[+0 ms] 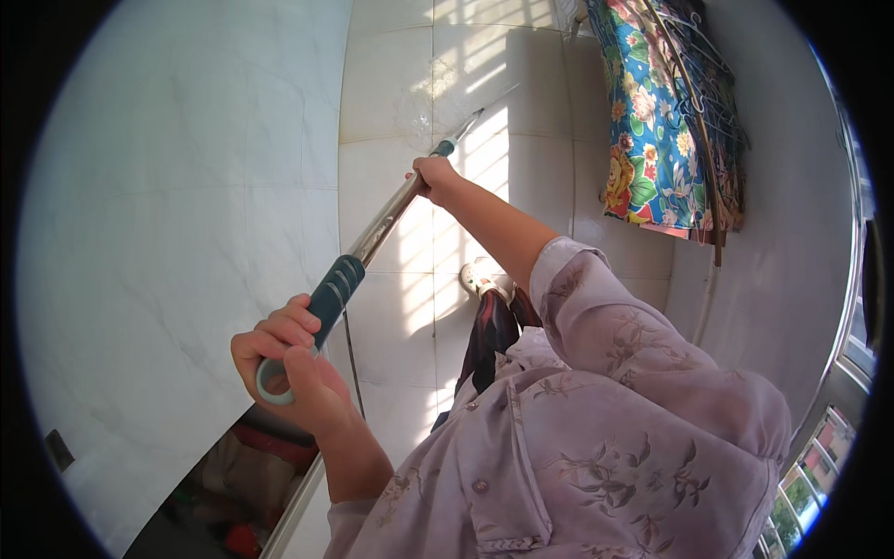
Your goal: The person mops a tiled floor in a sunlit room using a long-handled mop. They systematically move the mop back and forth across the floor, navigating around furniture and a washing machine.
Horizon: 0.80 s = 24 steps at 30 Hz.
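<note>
A long shiny metal pole (pixel 384 225), like a mop handle, runs slantwise away from me over the tiled floor. My left hand (pixel 297 360) is wrapped around its near end, at a dark green ribbed grip (pixel 336 293) that finishes in a pale hanging ring (pixel 276 383). Farther down, my right hand (pixel 433 180) grasps the bare metal just short of a second green collar (pixel 443 148). Past that collar the pole thins out towards a sunlit part of the floor (pixel 391 77). Whatever is fitted at its far end cannot be made out.
A pale marbled wall (pixel 174 140) rises close on my left. On the right, a flowered blue cloth (pixel 642 126) hangs beside a rail (pixel 688 91) with several hangers. My shoe (pixel 482 277) stands on the tiles. A dark opening (pixel 244 475) lies at lower left, a barred window (pixel 814 475) at lower right.
</note>
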### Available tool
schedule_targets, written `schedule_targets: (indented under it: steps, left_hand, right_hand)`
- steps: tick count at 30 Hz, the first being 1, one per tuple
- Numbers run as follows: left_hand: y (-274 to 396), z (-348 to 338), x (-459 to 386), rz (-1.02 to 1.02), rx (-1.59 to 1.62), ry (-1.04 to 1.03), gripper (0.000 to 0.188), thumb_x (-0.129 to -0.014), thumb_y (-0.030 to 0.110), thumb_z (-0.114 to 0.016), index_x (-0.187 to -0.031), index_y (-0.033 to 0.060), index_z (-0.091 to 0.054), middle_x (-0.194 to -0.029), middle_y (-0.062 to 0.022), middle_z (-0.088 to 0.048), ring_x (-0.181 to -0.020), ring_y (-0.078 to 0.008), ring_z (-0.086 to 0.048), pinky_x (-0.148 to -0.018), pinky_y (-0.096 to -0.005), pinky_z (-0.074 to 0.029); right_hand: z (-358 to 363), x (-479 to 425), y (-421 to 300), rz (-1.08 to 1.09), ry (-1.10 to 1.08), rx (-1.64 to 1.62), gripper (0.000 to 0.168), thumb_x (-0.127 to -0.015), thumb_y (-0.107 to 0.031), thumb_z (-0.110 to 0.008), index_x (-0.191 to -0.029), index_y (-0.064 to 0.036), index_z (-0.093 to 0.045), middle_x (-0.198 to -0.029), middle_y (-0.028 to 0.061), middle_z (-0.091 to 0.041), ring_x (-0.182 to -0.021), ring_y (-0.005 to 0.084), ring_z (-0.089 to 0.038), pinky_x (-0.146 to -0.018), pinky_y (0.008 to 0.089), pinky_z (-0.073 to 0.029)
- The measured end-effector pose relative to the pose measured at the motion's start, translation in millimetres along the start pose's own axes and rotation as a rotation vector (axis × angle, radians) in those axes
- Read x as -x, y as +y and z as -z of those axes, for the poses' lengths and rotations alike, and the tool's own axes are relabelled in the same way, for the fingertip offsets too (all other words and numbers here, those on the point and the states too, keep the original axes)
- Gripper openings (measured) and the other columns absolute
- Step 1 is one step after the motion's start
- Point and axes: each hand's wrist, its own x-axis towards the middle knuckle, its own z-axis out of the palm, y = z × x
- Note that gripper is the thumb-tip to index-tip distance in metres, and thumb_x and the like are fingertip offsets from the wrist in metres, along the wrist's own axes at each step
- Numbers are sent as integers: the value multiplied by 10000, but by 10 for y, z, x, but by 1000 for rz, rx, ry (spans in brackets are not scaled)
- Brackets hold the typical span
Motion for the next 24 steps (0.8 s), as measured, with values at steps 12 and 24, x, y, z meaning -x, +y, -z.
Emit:
schedule_targets:
  steps: [12, 24]
  left_hand:
    - [-1081, -844, 432, 482, 472, -405, 126, -700, -8, -572, -695, 23, -450, -777, -98, -561, -813, -165, -518, -714, -263, -396]
    - [-967, -1057, -212, 450, 268, 296, 135, -769, -12, -434, -669, 34, -356, -694, -83, -449, -735, -167, -482, -857, -388, -349]
  right_hand:
    - [1831, 188, -343, 240, 442, -385, 115, -775, -80, -453, -836, 0, -397, -706, 110, -484, -578, 155, -493, -501, 231, -461]
    - [392, -403, -937, 16, 126, 164, 680, -737, -9, -386, -1227, -105, 75, -988, 169, -380, -581, 187, -531, -472, 292, -499]
